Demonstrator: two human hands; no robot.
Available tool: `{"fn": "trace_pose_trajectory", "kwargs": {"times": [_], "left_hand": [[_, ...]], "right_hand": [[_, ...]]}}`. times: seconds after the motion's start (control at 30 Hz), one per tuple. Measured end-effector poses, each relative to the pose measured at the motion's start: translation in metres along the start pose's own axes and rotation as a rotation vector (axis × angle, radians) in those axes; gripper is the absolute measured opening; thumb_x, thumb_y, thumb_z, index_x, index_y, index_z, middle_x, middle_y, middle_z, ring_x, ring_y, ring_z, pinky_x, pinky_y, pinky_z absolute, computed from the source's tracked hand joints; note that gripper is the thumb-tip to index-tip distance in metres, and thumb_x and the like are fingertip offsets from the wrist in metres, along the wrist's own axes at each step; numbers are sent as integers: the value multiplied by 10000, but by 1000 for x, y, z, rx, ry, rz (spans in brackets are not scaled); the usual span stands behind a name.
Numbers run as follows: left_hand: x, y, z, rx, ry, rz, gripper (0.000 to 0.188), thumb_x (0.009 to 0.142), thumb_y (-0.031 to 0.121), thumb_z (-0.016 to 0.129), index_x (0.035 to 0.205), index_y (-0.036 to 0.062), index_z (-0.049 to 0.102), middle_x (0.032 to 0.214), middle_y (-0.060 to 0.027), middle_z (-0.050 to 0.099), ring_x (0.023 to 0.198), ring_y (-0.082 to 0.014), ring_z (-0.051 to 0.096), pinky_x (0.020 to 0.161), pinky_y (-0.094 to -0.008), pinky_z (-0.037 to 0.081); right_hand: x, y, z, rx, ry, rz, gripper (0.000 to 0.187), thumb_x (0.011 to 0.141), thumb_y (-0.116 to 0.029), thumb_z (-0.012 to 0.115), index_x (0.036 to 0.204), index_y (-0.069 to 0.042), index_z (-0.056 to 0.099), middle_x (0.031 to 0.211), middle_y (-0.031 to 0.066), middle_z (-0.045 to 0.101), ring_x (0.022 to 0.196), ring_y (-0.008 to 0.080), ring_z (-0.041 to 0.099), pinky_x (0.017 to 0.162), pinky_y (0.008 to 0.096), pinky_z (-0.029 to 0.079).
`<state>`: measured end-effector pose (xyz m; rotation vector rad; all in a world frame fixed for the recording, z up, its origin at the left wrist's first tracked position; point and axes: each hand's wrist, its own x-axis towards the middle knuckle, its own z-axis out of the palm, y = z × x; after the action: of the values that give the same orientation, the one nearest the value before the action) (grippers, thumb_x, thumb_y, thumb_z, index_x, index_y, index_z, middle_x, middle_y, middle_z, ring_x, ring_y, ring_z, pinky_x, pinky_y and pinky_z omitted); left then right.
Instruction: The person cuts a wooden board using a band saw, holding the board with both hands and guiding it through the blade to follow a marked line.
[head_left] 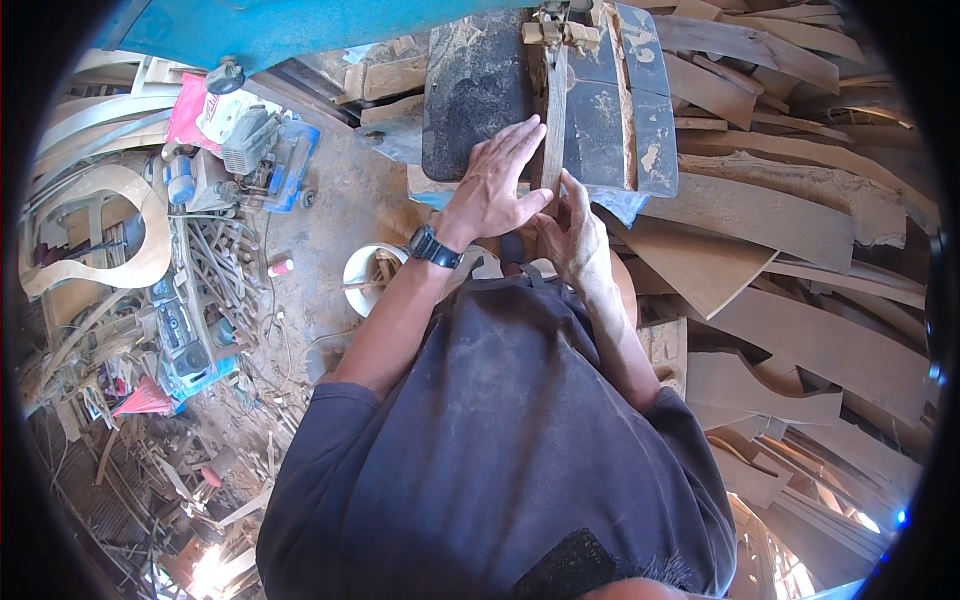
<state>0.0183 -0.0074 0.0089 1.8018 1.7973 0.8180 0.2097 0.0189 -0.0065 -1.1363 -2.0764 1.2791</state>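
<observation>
A narrow wooden strip (555, 120) lies lengthwise on the dark, worn table (468, 85) of a band saw. Its far end is at the saw's guide (560, 33), where the blade itself is too small to make out. My left hand (495, 182), with a black watch at the wrist, rests with stretched fingers against the strip's left side, thumb toward its near end. At that near end my right hand (578, 235) pinches the strip between thumb and fingers, just off the table's front edge.
The saw's blue housing (300, 30) spans the top left. Curved wooden boards (760, 215) are heaped on the right. To the left are a white bucket (362, 275), a blue-framed tool (292, 165), a ring-shaped wooden piece (150, 230) and scattered offcuts on a dusty floor.
</observation>
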Motion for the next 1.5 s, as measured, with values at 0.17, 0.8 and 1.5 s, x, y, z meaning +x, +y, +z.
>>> {"fn": "trace_pose_trajectory", "kwargs": {"times": [0.17, 0.8, 1.5], "left_hand": [[-15, -2, -6, -26, -33, 48, 904, 864, 368, 731, 1608, 36, 341, 1662, -194, 337, 1544, -350, 302, 1248, -485, 225], [-11, -6, -12, -27, -121, 45, 906, 921, 409, 717, 1640, 74, 280, 1692, -169, 281, 1569, -327, 255, 1263, -467, 208], [-16, -8, -5, -41, -34, 94, 807, 946, 333, 695, 1610, 40, 340, 1675, -177, 329, 1538, -315, 339, 1240, -461, 259]], "right_hand": [[-2, 7, -9, -50, -90, -18, 716, 941, -43, 700, 1565, -31, 349, 1049, 216, 719, 915, 295, 739, 801, 385, 564], [11, 4, -11, -280, 68, -279, 687, 834, -195, 791, 1426, 34, 530, 959, 131, 597, 909, 331, 548, 835, 438, 469], [20, 4, -21, -411, 21, -343, 659, 890, -315, 751, 1432, -2, 543, 1516, 144, 528, 1429, 308, 454, 1090, 485, 298]]}}
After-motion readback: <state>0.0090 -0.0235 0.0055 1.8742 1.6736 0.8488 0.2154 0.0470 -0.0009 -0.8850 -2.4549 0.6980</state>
